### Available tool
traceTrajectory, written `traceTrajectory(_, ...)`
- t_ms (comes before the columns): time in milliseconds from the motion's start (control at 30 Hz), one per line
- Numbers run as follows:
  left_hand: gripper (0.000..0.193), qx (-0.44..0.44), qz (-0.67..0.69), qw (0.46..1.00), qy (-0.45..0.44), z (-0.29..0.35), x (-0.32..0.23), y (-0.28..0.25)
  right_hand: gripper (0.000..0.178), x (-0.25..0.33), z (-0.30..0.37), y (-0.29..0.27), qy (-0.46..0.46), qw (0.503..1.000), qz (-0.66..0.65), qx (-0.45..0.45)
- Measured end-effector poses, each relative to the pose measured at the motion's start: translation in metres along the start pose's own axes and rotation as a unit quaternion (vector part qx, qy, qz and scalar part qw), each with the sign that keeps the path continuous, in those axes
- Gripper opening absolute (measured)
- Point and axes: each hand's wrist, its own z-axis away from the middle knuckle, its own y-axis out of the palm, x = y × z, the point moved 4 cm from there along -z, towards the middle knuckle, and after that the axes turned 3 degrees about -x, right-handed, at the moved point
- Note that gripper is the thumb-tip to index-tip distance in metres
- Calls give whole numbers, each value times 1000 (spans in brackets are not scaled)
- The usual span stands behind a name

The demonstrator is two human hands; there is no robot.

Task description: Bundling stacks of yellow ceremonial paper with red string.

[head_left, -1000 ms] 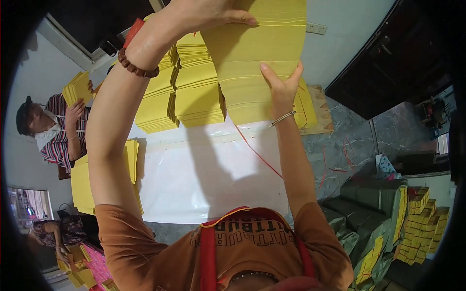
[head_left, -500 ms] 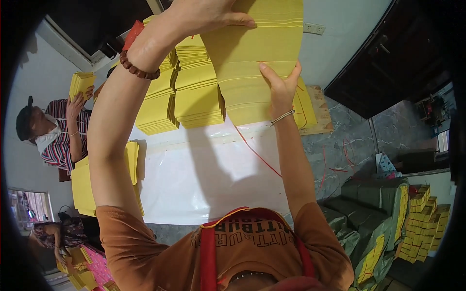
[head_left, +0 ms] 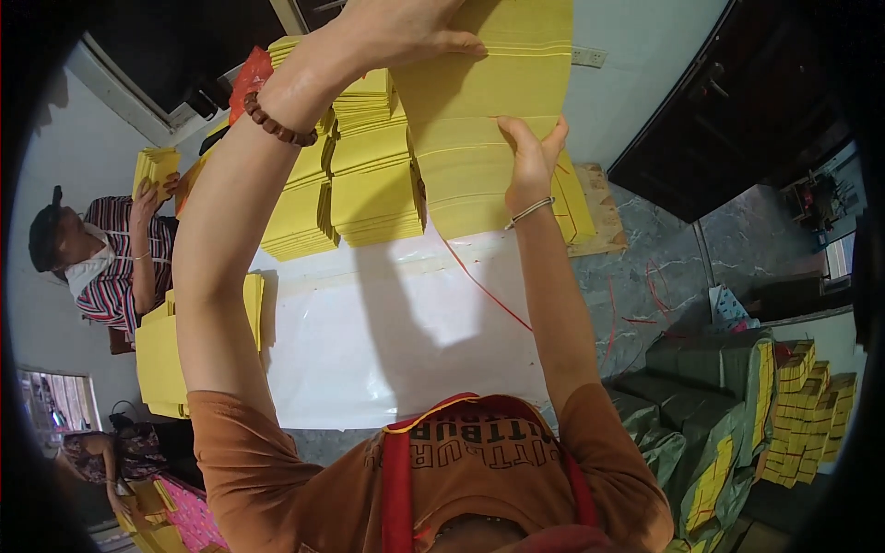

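Note:
A large piece of creased yellow paper (head_left: 489, 88) stands raised over the far side of the table, with several fold lines across its face. My left hand (head_left: 406, 32) grips its far left part, thumb on the face and the other fingers hidden. At the near right edge, my right hand (head_left: 533, 166) holds it with the thumb pressed on the face; most of its fingers are out of sight behind. A thin red string (head_left: 484, 288) runs from under the paper across the white table cover (head_left: 341, 369). Stacks of yellow folded paper (head_left: 373, 198) stand left of the raised paper.
More yellow paper (head_left: 161, 364) lies at the table's left edge. Tied yellow paper (head_left: 573, 198) rests on a wooden board (head_left: 608, 207) at right. Green sacks (head_left: 705, 378) and yellow bundles (head_left: 802, 415) stand lower right. One person (head_left: 120, 249) holds yellow paper at left; another (head_left: 101, 461) works lower left.
Both hands keep their hold on the yellow paper, with only a slight shift. The person at left still holds up a yellow bundle.

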Motion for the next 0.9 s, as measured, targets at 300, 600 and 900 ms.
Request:
traceTrajectory(300, 84, -54, 167, 981, 76, 3, 16, 1, 56, 21, -1, -1, -29, 999, -20, 6)
traceTrajectory(600, 58, 65, 318, 943, -76, -22, 47, -26, 43, 32, -10, -5, -17, 998, -51, 34)
traceTrajectory(900, 34, 136, 579, 719, -358, -20, 130, 55, 28, 28, -32, -13, -43, 996, 41, 64)
